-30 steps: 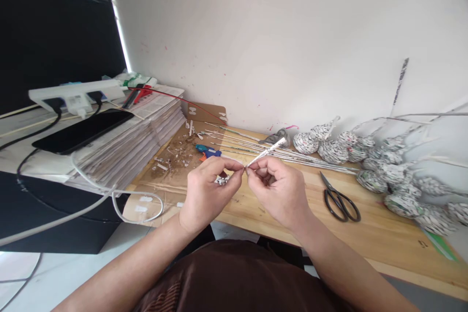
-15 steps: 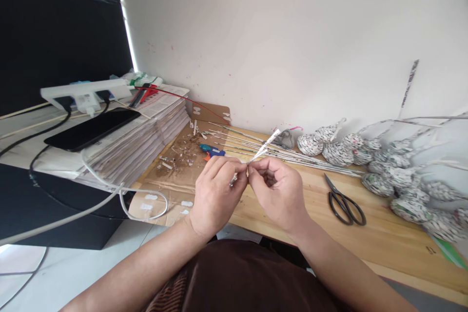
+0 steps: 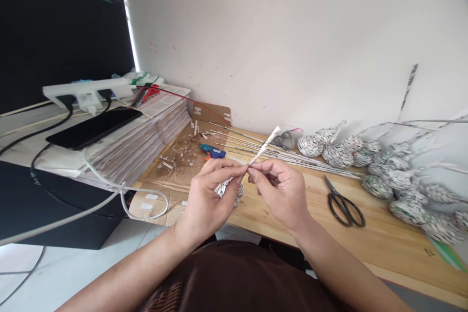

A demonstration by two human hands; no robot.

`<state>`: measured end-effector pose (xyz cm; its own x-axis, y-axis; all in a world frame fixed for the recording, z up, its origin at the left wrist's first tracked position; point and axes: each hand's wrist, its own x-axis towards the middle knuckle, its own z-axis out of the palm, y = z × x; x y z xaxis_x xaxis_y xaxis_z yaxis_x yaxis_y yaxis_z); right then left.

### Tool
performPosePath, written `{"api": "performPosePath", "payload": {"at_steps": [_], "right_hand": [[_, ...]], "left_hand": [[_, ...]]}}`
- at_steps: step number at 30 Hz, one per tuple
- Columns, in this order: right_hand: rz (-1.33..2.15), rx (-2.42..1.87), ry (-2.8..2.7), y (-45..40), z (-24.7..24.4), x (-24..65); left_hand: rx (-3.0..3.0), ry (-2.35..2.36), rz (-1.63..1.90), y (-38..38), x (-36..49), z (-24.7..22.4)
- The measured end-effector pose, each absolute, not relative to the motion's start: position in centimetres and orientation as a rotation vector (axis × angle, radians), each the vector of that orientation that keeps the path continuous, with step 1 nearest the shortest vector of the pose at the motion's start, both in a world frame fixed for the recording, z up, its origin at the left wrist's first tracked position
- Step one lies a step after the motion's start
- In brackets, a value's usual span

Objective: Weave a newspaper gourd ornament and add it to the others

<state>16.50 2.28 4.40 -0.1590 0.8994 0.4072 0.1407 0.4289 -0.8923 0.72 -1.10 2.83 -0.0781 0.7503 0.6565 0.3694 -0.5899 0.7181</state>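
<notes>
A small woven piece of rolled newspaper shows between the fingers and beneath the palm of my left hand, which is closed around it. From the pinch point a white printed paper tube slants up and to the right. My right hand pinches the tube's lower end between thumb and index finger, touching the left fingertips. Most of the woven piece is hidden by the left hand. Long thin paper tubes lie on the table behind my hands.
Black-handled scissors lie to the right, near several woven newspaper shapes against the wall. A blue glue gun rests on scrap-strewn cardboard. At left, a phone and power strip sit on stacked newspapers.
My left hand has opened its grip slightly and shifted left, and more of the woven newspaper piece now shows. The paper tube still points up and right; my right hand barely moved.
</notes>
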Motion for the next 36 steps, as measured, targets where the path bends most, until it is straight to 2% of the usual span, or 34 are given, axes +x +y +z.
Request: {"api": "performPosePath", "payload": {"at_steps": [7, 13, 20, 28, 36], "right_hand": [[0.835, -0.960, -1.652, 2.8, 4.4, 16.9], [0.769, -0.930, -1.695, 2.6, 4.0, 17.0], [0.780, -0.866, -1.677, 2.5, 3.1, 16.4], [0.906, -0.836, -1.533, 2.4, 4.2, 16.2], [1.065, -0.769, -1.342, 1.9, 3.0, 15.7]], "left_hand": [[1.510, 1.018, 1.541, -0.8, 0.2, 2.2], [1.470, 1.010, 1.457, -0.7, 0.0, 1.9], [1.491, 1.195, 1.570, 0.2, 0.6, 1.3], [1.771, 1.304, 1.771, 1.1, 1.0, 2.1], [1.820, 1.242, 1.732, 1.2, 0.8, 1.9]]}}
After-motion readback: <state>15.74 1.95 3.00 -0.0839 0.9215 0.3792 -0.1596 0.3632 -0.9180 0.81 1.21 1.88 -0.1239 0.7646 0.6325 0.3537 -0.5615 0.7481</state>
